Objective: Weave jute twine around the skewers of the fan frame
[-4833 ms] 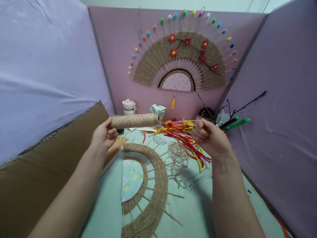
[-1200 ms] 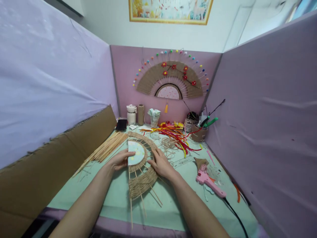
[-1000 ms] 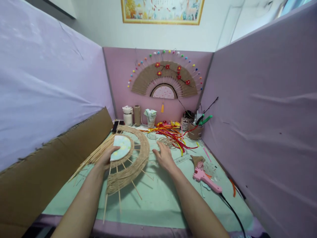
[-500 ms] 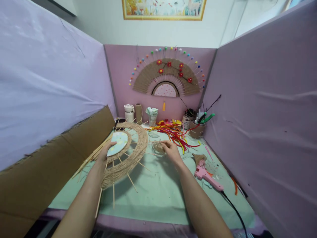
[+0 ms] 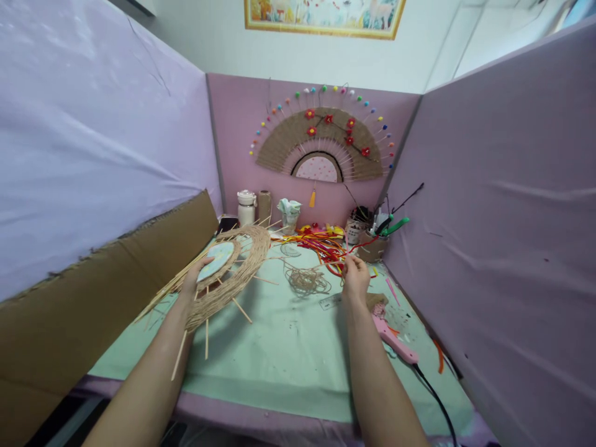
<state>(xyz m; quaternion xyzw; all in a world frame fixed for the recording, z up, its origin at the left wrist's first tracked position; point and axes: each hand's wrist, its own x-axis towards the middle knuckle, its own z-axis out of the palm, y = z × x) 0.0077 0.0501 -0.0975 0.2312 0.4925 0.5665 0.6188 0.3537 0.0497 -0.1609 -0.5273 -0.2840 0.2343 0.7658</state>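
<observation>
My left hand (image 5: 190, 287) grips a half-round fan (image 5: 254, 257) of thin wooden sticks woven with brown twine, its thumb on the pale blue half-circle centre (image 5: 218, 257). The fan is tilted above the table, and bare stick ends poke out past the woven band. To the right, my right hand (image 5: 356, 279) is closed in a pinch on a thin strand of twine. That strand leads left toward the loose tangle of twine (image 5: 306, 282) on the green cloth, between my hands.
Red, orange and yellow pipe cleaners (image 5: 321, 245) lie at the back. A pink glue gun (image 5: 395, 341) with a black cord lies at right. Cardboard (image 5: 116, 267) stands at left. A finished fan (image 5: 279, 146) hangs on the back panel; a tool pot (image 5: 372, 248) stands below it.
My right hand has moved right, away from the twine tangle, which now rests spread on the cloth. The fan in my left hand has tilted flatter.
</observation>
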